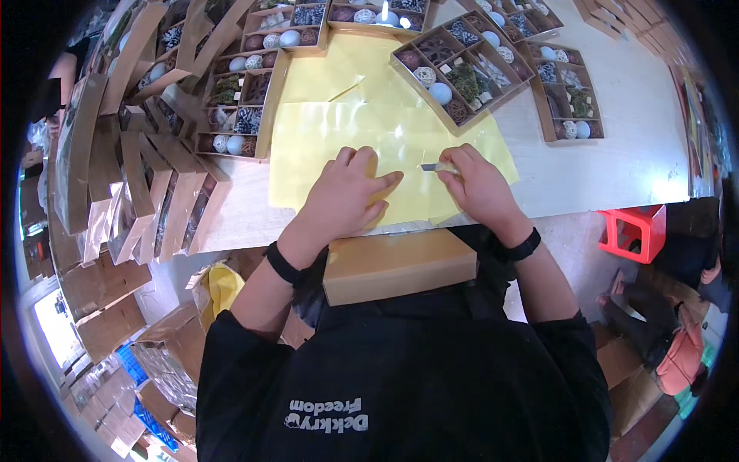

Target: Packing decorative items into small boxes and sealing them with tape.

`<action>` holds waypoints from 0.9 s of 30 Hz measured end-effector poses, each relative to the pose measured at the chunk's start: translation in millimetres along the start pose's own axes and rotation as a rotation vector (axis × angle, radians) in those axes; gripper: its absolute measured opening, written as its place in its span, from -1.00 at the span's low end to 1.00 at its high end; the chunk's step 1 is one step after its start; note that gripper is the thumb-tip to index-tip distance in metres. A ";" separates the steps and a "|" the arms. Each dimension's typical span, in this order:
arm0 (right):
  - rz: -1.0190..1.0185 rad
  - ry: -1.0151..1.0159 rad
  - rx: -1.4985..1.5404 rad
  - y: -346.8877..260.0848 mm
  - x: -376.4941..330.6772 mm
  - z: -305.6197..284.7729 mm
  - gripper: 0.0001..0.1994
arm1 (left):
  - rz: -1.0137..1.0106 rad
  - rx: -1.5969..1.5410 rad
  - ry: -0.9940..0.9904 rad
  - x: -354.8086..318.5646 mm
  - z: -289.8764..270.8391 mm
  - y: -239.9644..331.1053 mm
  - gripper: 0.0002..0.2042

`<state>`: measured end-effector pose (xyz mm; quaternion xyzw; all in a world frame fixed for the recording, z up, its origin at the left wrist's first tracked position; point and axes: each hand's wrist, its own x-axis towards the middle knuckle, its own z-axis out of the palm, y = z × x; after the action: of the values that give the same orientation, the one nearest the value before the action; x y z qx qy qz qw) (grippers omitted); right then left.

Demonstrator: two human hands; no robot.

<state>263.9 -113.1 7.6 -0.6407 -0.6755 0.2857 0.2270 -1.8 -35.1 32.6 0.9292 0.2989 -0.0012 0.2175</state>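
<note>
A glossy yellow sheet [323, 138] lies across the table before me. My left hand [342, 192] rests on its near part with the fingers spread, holding nothing. To the right, my right hand [481, 185] is closed round a small craft knife [429, 167]. The blade points left toward my left fingertips, over the sheet; whether it touches the surface I cannot tell. A short slit or crease [346, 88] shows farther up the yellow sheet. On my lap, against the table's edge, sits a closed brown cardboard box [400, 266].
Divided trays [466, 69] of balls, pine cones and moss stand along the far side; another tray [242, 104] is at the left. Several trays stand stacked on edge [154, 177] at far left. A red stool [633, 231] and a seated person [662, 331] are at the right.
</note>
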 end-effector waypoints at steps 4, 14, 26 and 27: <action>-0.062 0.009 -0.076 -0.4 -2.7 4.4 -0.73 | -0.001 0.010 -0.004 0.4 1.2 -0.4 -0.50; -0.144 -0.066 -0.218 -3.1 -0.6 0.7 -0.61 | -0.006 0.045 -0.003 0.2 1.4 0.4 -0.50; -0.126 -0.061 -0.190 3.0 -2.6 -0.1 -0.62 | -0.031 0.037 -0.065 1.6 0.1 2.7 -0.49; -0.123 -0.059 -0.189 3.4 -2.8 -0.2 -0.62 | -0.028 0.041 -0.057 1.7 1.2 2.3 -0.49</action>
<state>266.7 -115.8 5.7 -0.6078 -0.7440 0.2249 0.1627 1.0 -36.4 32.3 0.9287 0.3057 -0.0368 0.2067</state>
